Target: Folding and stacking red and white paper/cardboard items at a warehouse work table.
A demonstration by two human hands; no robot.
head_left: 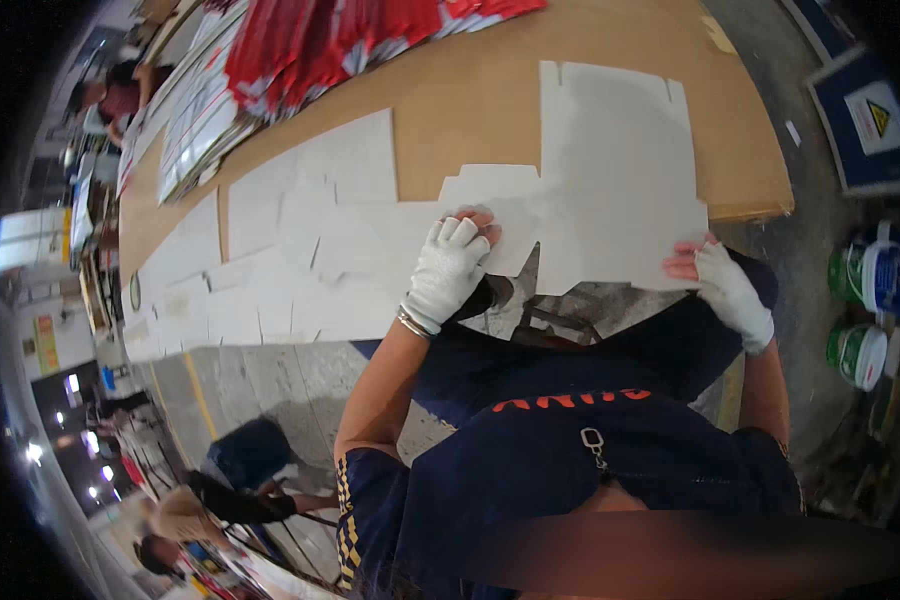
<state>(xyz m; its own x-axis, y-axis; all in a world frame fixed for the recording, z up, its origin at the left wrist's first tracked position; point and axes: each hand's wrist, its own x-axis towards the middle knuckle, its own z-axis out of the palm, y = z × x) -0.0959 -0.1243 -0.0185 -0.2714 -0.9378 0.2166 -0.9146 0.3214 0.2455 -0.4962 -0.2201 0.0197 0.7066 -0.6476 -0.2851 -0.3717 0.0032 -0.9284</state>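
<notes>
A flat white die-cut cardboard sheet (615, 180) with flaps and slots lies before me and reaches over the table's near edge. My left hand (448, 268), in a white glove that leaves the fingertips bare, rests on its left part, fingers slightly bent and lying on the surface. At the sheet's lower right corner is my right hand (727, 288), gloved the same way, its bare fingers stretched over the edge. Its thumb is partly hidden. To the left, more white die-cut sheets (310, 190) lie overlapped along the table.
A brown cardboard-topped table (460, 110) bears stacks of red printed sheets (310, 45) at the back left. Buckets (858, 355) and a blue panel with a warning sign (865, 120) stand at right. A person (185, 515) sits at lower left; another (120, 95) is far left.
</notes>
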